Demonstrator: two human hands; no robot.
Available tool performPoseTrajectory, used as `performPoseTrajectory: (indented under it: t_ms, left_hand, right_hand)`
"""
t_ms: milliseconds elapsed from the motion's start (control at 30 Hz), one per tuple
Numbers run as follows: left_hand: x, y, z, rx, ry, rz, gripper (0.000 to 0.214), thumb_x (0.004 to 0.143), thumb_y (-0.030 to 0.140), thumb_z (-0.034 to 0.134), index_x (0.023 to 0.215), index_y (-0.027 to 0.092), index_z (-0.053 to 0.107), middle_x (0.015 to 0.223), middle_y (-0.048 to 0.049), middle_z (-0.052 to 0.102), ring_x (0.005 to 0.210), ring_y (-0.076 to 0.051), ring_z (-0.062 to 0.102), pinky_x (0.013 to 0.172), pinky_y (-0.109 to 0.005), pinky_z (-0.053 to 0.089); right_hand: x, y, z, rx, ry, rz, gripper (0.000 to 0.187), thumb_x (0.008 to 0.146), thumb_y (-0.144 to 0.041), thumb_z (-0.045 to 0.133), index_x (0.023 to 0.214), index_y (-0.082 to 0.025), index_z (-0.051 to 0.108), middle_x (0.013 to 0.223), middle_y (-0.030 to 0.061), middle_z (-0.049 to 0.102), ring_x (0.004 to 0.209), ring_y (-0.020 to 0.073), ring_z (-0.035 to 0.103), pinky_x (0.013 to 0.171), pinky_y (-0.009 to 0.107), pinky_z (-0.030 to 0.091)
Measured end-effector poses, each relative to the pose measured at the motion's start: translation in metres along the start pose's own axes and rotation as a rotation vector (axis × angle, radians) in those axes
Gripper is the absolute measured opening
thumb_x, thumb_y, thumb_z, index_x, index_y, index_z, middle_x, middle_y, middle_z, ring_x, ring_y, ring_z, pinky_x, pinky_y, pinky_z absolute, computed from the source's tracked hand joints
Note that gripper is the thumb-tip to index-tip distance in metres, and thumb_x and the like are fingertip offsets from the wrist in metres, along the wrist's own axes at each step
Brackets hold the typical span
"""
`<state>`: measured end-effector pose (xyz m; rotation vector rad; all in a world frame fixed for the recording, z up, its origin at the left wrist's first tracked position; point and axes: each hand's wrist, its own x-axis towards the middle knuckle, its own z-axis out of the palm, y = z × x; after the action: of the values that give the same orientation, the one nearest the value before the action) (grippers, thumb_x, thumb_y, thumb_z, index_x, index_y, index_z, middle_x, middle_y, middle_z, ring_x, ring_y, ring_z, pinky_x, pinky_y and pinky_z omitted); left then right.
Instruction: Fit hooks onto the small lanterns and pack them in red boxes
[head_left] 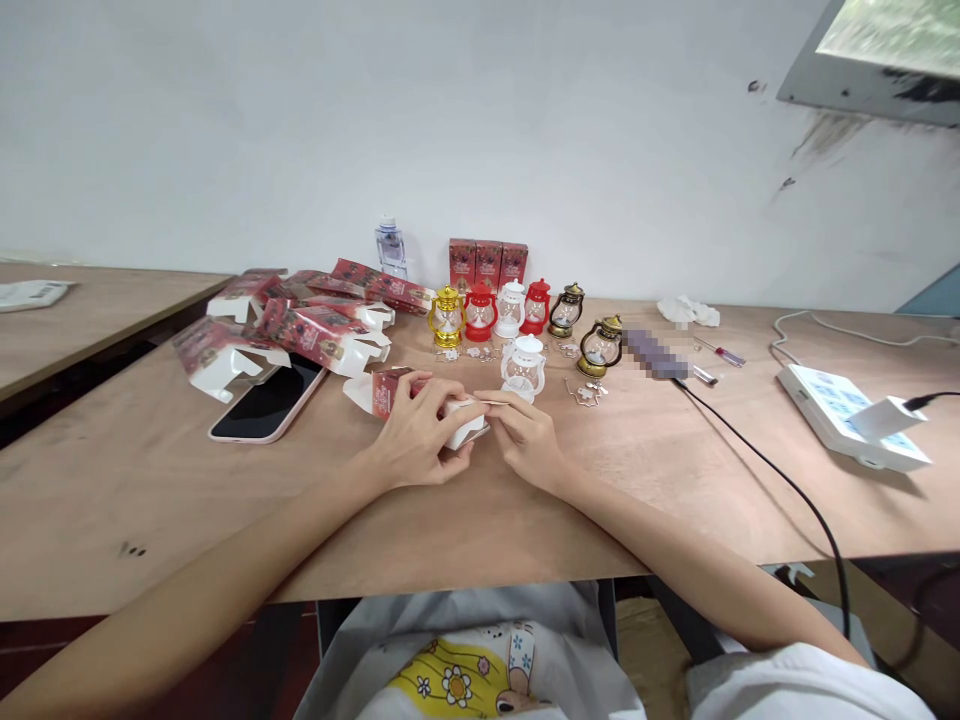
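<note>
A small red printed cardboard box lies on its side near the table's front middle, with an open flap at its left end. My left hand is wrapped over this box. At the box's white right end, the fingers of my right hand pinch the edge of a flap. Just behind my right hand stands a white mini lantern. Farther back are a gold lantern, red lanterns, another white lantern and bronze lanterns.
Unfolded red boxes pile up at the left, beside a phone. Three closed boxes and a bottle stand by the wall. Metal chains lie near the lanterns. At the right are a screwdriver, cables and a power strip.
</note>
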<state>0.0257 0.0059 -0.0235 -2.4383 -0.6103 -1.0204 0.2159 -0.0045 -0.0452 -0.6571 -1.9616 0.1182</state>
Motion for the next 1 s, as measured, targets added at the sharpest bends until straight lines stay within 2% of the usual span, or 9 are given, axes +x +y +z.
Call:
performPoseTrajectory:
  t_ms: [133, 300, 433, 667, 833, 900, 1000]
  left_hand:
    - [-0.001, 0.001, 0.002, -0.024, 0.033, 0.060, 0.031, 0.073, 0.021, 0.057, 0.103, 0.023, 0.048, 0.097, -0.0073, 0.060, 0.088, -0.021, 0.060, 0.087, -0.047, 0.041]
    - [-0.003, -0.001, 0.007, -0.012, 0.084, 0.080, 0.023, 0.077, 0.022, 0.060, 0.094, 0.022, 0.043, 0.097, -0.0060, 0.060, 0.089, -0.019, 0.061, 0.088, -0.045, 0.043]
    - [-0.003, -0.003, 0.010, 0.024, 0.094, 0.073, 0.021, 0.079, 0.022, 0.061, 0.087, 0.021, 0.041, 0.097, -0.0078, 0.062, 0.090, -0.019, 0.062, 0.082, -0.042, 0.045]
    - [-0.002, -0.008, 0.009, 0.010, 0.067, 0.070, 0.017, 0.080, 0.014, 0.055, 0.091, 0.021, 0.043, 0.099, -0.0093, 0.063, 0.091, -0.020, 0.062, 0.080, -0.038, 0.049]
    - [-0.005, -0.013, 0.011, -0.049, 0.094, 0.060, 0.023, 0.077, 0.005, 0.048, 0.094, 0.021, 0.046, 0.101, -0.0089, 0.063, 0.096, -0.020, 0.062, 0.082, -0.037, 0.051]
    - [-0.005, -0.014, 0.011, -0.057, 0.131, 0.061, 0.027, 0.077, 0.004, 0.047, 0.098, 0.021, 0.047, 0.102, -0.0092, 0.064, 0.097, -0.020, 0.063, 0.084, -0.038, 0.052]
    - [-0.004, -0.015, 0.010, -0.010, 0.198, 0.045, 0.029, 0.079, 0.007, 0.050, 0.105, 0.022, 0.047, 0.108, -0.0089, 0.065, 0.104, -0.020, 0.063, 0.090, -0.041, 0.051]
  right_hand:
    - [0.001, 0.003, 0.001, 0.043, -0.025, -0.012, 0.039, 0.082, 0.000, 0.037, 0.095, -0.022, 0.065, 0.105, 0.0059, 0.068, 0.100, 0.0140, 0.065, 0.085, 0.029, 0.053]
    - [0.002, 0.004, 0.001, 0.064, -0.033, 0.074, 0.032, 0.082, -0.003, 0.039, 0.083, -0.020, 0.066, 0.101, 0.0061, 0.070, 0.094, 0.0144, 0.066, 0.079, 0.028, 0.054]
    - [0.003, 0.003, 0.000, 0.087, -0.033, 0.160, 0.029, 0.084, -0.007, 0.040, 0.077, -0.019, 0.066, 0.101, 0.0063, 0.070, 0.092, 0.0151, 0.066, 0.077, 0.029, 0.053]
    - [0.004, 0.007, -0.002, 0.107, -0.018, 0.202, 0.030, 0.088, -0.011, 0.040, 0.087, -0.021, 0.068, 0.104, 0.0065, 0.070, 0.096, 0.0157, 0.065, 0.081, 0.031, 0.052]
    - [0.005, 0.005, -0.002, 0.142, -0.003, 0.247, 0.031, 0.089, -0.012, 0.042, 0.093, -0.023, 0.070, 0.104, 0.0063, 0.069, 0.096, 0.0163, 0.064, 0.084, 0.033, 0.053]
    - [0.005, 0.004, -0.001, 0.205, 0.012, 0.296, 0.030, 0.088, -0.014, 0.043, 0.091, -0.024, 0.071, 0.105, 0.0062, 0.068, 0.097, 0.0163, 0.064, 0.082, 0.033, 0.055]
    - [0.004, 0.004, 0.002, 0.421, 0.062, 0.447, 0.022, 0.086, -0.020, 0.051, 0.093, -0.025, 0.071, 0.110, 0.0067, 0.064, 0.100, 0.0177, 0.063, 0.076, 0.033, 0.059]
